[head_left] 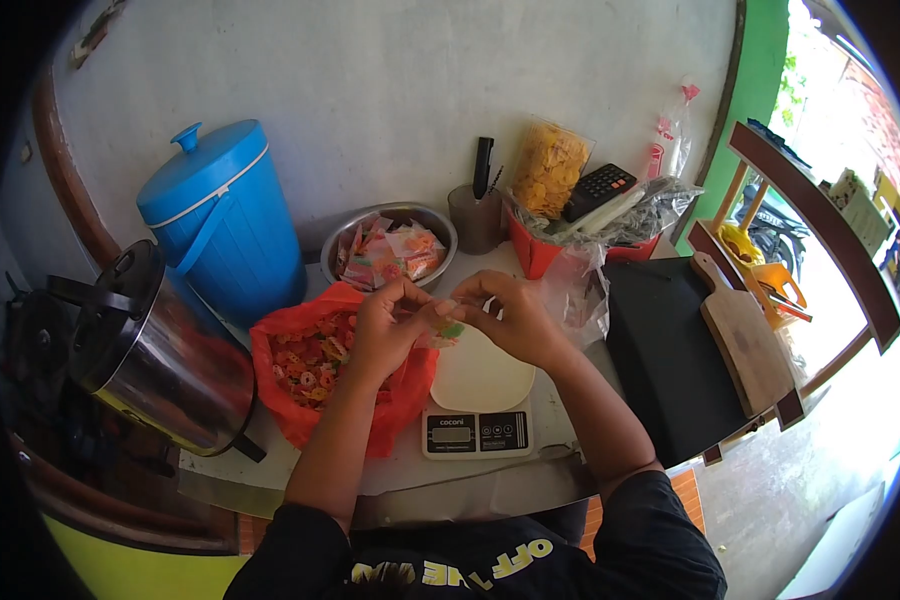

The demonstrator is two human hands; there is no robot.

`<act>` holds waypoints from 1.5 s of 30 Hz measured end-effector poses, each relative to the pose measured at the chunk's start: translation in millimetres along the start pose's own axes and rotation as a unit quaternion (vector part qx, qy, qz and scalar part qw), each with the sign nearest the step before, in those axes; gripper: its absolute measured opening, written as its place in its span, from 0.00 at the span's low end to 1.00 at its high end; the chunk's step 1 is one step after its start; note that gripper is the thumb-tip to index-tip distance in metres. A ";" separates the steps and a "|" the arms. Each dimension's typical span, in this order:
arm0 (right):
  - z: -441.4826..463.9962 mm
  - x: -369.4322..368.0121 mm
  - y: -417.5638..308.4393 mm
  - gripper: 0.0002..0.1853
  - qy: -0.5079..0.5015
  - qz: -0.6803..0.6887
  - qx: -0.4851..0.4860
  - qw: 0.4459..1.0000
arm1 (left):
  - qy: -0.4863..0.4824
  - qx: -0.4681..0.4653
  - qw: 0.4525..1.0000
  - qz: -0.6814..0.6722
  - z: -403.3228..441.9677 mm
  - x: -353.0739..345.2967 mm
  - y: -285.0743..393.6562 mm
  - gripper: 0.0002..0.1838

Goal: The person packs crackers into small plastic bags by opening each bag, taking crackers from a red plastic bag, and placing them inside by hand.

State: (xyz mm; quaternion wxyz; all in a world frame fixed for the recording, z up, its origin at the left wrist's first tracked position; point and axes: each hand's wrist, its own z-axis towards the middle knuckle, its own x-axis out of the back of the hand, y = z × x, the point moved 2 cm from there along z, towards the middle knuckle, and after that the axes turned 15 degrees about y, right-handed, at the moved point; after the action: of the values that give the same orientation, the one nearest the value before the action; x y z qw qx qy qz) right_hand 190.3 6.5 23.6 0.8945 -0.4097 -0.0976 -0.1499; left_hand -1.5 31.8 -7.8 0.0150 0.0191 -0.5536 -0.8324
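Note:
My left hand [394,322] and my right hand [508,312] meet over the kitchen scale [478,436]. Fingertips of both hands pinch the top of a small clear plastic packet [447,334] with green and orange bits inside; the fingers partly hide it. Below and left of it, a red plastic bag [270,378] gapes wide, full of small colourful flower-shaped pieces [310,366]. My left forearm crosses over this bag. Behind my hands, a metal bowl [448,228] holds several filled small packets [395,250]. The scale's pale platform [485,372] lies under my right hand.
At left stand a blue drink cooler [228,225] and a steel urn [175,350]. A cup with a black marker [478,215] and a red basket [538,255] with snacks and a calculator [600,190] are at the back. A wooden cutting board [745,345] lies on a black box [660,360] at right.

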 end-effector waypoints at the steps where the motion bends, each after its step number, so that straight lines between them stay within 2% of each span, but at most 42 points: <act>1: -0.2 -0.6 0.0 0.09 -0.009 -0.018 0.010 1.000 | -0.003 0.006 1.000 0.008 -0.7 -1.2 0.0 0.10; 4: -0.4 -0.1 -4.2 0.07 0.004 -0.010 0.031 0.999 | 0.007 -0.035 0.999 -0.010 -2.8 -5.8 3.8 0.13; 13: -2.7 -3.5 -3.5 0.07 0.010 -0.007 0.059 0.998 | -0.015 -0.086 0.994 0.071 -5.0 -1.8 6.4 0.09; 16: -0.5 -1.6 -2.3 0.07 0.009 0.000 0.033 0.999 | -0.009 0.004 0.999 -0.030 -5.8 -3.5 8.8 0.11; 19: 0.7 0.2 10.3 0.07 0.048 0.096 -0.055 0.993 | -0.051 0.070 0.982 -0.165 -9.6 -13.7 26.6 0.11; 22: 3.1 5.0 16.6 0.08 0.077 0.186 -0.109 0.973 | -0.114 0.028 0.992 -0.043 -7.3 -5.6 16.0 0.12; 25: 4.2 8.6 20.7 0.10 0.087 0.155 -0.100 0.979 | -0.123 0.072 0.988 -0.052 -5.9 -3.7 17.0 0.13; 28: 5.2 10.2 20.1 0.10 0.062 0.090 -0.088 0.990 | -0.112 0.032 0.993 0.022 -5.7 0.0 12.3 0.11; 31: 5.5 14.3 26.6 0.12 0.042 0.075 -0.086 0.993 | -0.114 0.046 0.984 -0.128 -3.5 -2.1 14.0 0.10; 34: 5.2 11.3 25.8 0.12 0.040 0.117 -0.102 0.987 | -0.029 0.016 0.998 -0.054 0.6 5.2 12.8 0.13; 37: 3.0 9.5 8.6 0.12 -0.020 0.087 -0.131 0.987 | -0.036 -0.021 0.999 0.002 0.7 11.4 14.5 0.14; 40: 1.3 5.0 12.1 0.12 -0.033 0.112 -0.147 0.982 | -0.039 -0.037 0.996 0.067 1.0 16.4 18.3 0.13; 43: 0.2 0.6 16.3 0.12 0.010 0.146 -0.140 0.979 | -0.035 -0.086 0.993 0.074 8.9 31.9 18.4 0.14; 45: 2.0 7.2 9.1 0.10 0.003 0.039 -0.099 0.994 | -0.014 -0.074 0.997 0.033 16.6 52.9 32.9 0.16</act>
State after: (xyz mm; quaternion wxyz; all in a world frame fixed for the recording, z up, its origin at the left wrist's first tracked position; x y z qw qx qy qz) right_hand 200.2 12.3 20.6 0.8552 -0.4990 -0.0635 -0.1253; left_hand -55.0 32.0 28.2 0.0360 -0.0113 -0.4908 -0.8705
